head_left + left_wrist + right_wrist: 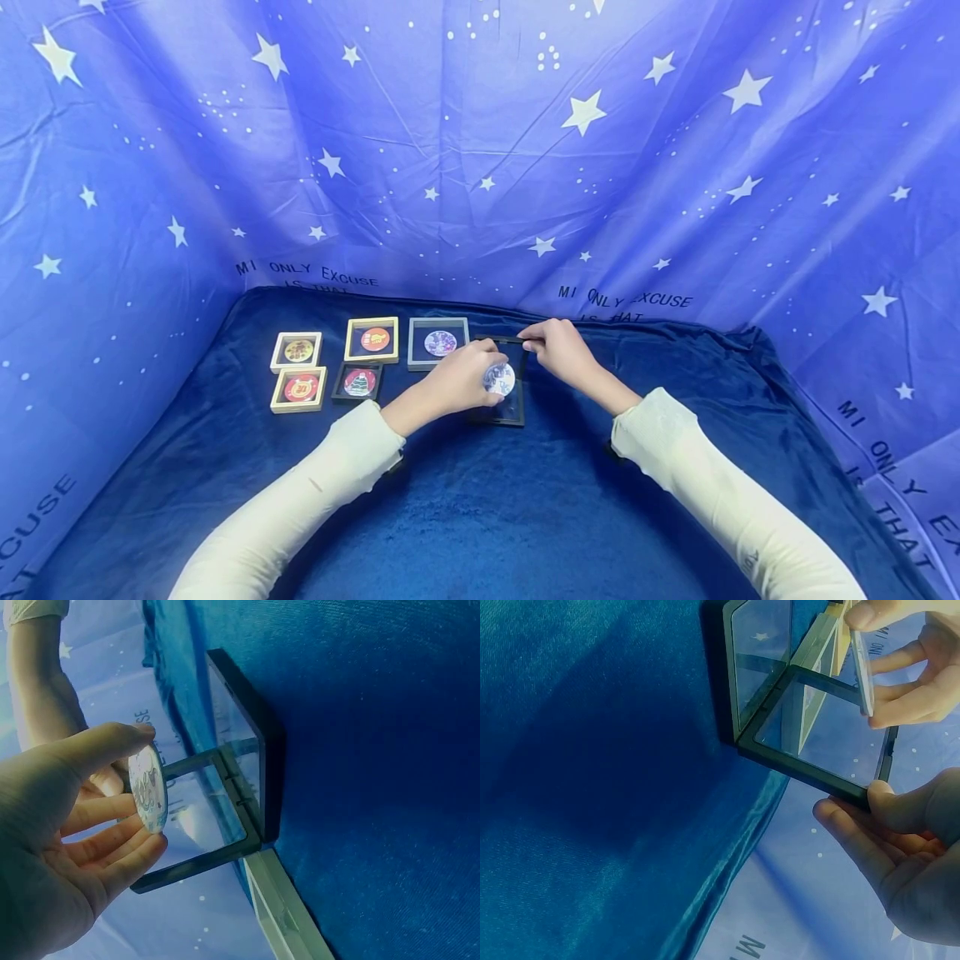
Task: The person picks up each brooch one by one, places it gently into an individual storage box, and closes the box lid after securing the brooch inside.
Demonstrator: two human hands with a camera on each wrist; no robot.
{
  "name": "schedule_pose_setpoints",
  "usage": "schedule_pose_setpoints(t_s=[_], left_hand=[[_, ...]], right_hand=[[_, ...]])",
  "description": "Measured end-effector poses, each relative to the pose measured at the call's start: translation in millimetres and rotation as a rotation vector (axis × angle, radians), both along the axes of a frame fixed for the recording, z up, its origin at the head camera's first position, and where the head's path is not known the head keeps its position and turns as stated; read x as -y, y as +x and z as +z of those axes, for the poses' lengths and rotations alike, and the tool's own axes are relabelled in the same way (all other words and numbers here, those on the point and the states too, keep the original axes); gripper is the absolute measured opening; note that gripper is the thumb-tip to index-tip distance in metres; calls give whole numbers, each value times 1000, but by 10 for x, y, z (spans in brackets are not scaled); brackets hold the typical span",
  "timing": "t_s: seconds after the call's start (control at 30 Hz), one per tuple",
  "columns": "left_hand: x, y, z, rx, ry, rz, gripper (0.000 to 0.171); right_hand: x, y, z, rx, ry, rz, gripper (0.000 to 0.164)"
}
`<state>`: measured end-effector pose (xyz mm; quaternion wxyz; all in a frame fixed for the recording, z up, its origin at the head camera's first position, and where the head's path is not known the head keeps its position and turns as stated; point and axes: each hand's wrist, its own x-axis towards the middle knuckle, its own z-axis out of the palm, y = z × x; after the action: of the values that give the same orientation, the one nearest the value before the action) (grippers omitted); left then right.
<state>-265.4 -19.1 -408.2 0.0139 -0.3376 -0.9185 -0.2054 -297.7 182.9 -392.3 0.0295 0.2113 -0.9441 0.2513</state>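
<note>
My left hand [467, 379] pinches a round badge [500, 379] with a white and blue printed face by its edge. In the left wrist view the badge [148, 787] sits between thumb and fingertips, over an opened black display frame [271, 780] with clear film windows. One half of this frame lies flat on the cloth while the hinged half stands raised. With thumb and fingers my right hand [562, 350] grips a corner of the raised half, as the right wrist view shows with the black frame [817, 776].
Left of the hands stand several display frames holding round badges: a grey frame [438, 367], a yellow frame [372, 358], a black frame [337, 392], and two pale frames, one white-edged [274, 354], one yellow-edged [297, 408]. Dark blue cloth [480, 517] covers the table; a starry curtain [465, 200] hangs behind.
</note>
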Motion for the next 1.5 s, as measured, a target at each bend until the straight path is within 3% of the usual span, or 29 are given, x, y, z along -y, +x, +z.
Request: schedule_pose_setpoints(t_s=[0.53, 0.93, 1.5], left_hand=[[-81, 36, -122, -73, -6, 105, 56], [-147, 31, -218, -119, 10, 145, 54], [-197, 15, -236, -107, -37, 175, 55]], right_hand=[[4, -13, -9, -16, -3, -1, 21], [-2, 2, -13, -15, 1, -6, 21], [-4, -11, -21, -35, -3, 11, 20]])
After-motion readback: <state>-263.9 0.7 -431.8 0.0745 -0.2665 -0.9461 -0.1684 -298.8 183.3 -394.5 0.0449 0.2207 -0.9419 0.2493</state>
